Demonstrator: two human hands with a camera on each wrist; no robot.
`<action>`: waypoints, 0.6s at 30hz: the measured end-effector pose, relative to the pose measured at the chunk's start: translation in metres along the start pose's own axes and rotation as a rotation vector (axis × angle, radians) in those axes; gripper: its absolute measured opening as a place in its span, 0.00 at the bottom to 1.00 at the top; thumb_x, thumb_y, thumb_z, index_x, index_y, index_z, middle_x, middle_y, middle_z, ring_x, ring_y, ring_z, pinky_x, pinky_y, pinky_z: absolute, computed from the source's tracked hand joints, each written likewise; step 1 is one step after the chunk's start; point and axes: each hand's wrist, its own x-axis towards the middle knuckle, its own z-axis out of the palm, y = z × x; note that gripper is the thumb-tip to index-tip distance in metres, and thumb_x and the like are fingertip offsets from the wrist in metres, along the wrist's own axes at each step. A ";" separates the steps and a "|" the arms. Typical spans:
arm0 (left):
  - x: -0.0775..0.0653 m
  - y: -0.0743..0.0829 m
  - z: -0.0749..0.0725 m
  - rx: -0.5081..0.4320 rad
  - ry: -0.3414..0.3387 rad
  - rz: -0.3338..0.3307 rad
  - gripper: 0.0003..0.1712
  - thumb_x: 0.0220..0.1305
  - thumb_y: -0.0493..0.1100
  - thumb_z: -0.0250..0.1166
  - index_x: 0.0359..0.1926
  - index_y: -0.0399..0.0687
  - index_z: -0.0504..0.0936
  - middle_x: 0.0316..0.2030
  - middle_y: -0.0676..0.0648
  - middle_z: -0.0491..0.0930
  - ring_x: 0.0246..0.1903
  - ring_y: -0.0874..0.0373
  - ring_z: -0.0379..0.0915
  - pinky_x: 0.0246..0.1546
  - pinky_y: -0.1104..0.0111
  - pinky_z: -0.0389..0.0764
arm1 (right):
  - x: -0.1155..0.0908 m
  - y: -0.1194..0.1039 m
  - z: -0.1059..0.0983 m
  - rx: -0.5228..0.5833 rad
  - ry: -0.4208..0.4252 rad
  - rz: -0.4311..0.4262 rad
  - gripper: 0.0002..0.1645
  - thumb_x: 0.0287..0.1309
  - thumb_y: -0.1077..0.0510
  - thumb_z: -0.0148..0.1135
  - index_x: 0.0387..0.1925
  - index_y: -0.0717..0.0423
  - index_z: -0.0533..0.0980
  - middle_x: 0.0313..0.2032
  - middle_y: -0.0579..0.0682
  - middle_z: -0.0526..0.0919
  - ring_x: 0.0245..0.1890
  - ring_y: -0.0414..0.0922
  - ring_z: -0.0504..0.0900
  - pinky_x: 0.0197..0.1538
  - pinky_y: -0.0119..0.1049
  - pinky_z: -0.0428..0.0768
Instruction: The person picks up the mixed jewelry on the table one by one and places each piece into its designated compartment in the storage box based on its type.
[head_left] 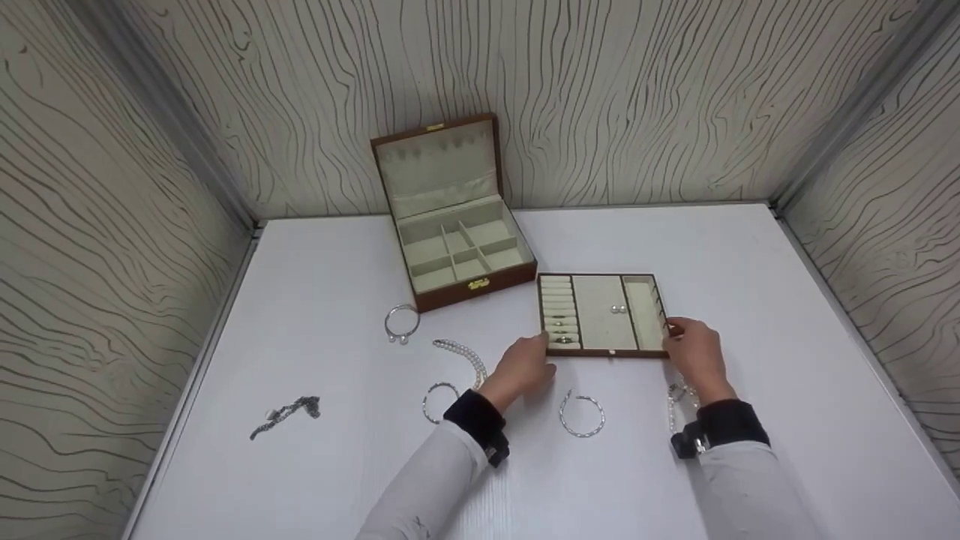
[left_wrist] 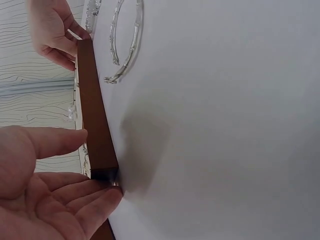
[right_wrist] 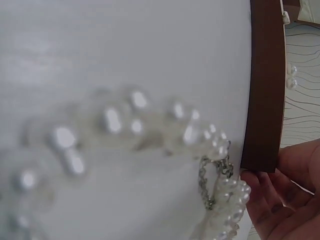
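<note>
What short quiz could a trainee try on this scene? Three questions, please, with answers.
1. How many hands hold the tray?
2. What sits in its middle section? A: a key; B: two pearls; C: a spoon.
3. True or false: the box stands open.

Key: 1. Two, the left hand and the right hand. 2. B. 3. True.

Brown cream-lined tray point(head_left: 598, 330), white table point(head_left: 615, 480)
</note>
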 end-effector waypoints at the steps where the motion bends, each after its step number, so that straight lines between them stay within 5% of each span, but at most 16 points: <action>1: 0.000 -0.001 0.000 -0.006 -0.001 0.005 0.30 0.62 0.38 0.65 0.64 0.38 0.72 0.53 0.37 0.79 0.55 0.45 0.75 0.57 0.59 0.75 | 0.000 0.000 0.001 -0.005 0.001 0.001 0.27 0.60 0.67 0.52 0.61 0.73 0.69 0.49 0.69 0.79 0.44 0.58 0.81 0.38 0.41 0.80; 9: -0.001 -0.014 -0.010 -0.067 0.058 0.037 0.27 0.62 0.39 0.65 0.62 0.38 0.75 0.55 0.40 0.79 0.56 0.47 0.74 0.58 0.59 0.74 | -0.003 -0.009 0.007 -0.036 0.052 0.004 0.25 0.63 0.66 0.52 0.60 0.75 0.69 0.49 0.72 0.77 0.48 0.62 0.77 0.47 0.52 0.78; 14: 0.001 -0.031 -0.029 -0.073 0.275 0.061 0.25 0.61 0.37 0.65 0.60 0.35 0.76 0.56 0.37 0.77 0.57 0.43 0.72 0.60 0.58 0.72 | -0.005 -0.026 0.008 -0.041 0.150 -0.043 0.25 0.64 0.63 0.56 0.60 0.73 0.70 0.55 0.76 0.70 0.56 0.69 0.69 0.57 0.61 0.70; 18: 0.003 -0.052 -0.049 -0.008 0.485 0.077 0.23 0.59 0.35 0.68 0.56 0.33 0.78 0.53 0.35 0.76 0.56 0.40 0.70 0.61 0.55 0.69 | -0.005 -0.044 0.014 -0.020 0.150 -0.093 0.25 0.66 0.61 0.57 0.61 0.70 0.71 0.58 0.75 0.67 0.60 0.70 0.65 0.61 0.61 0.66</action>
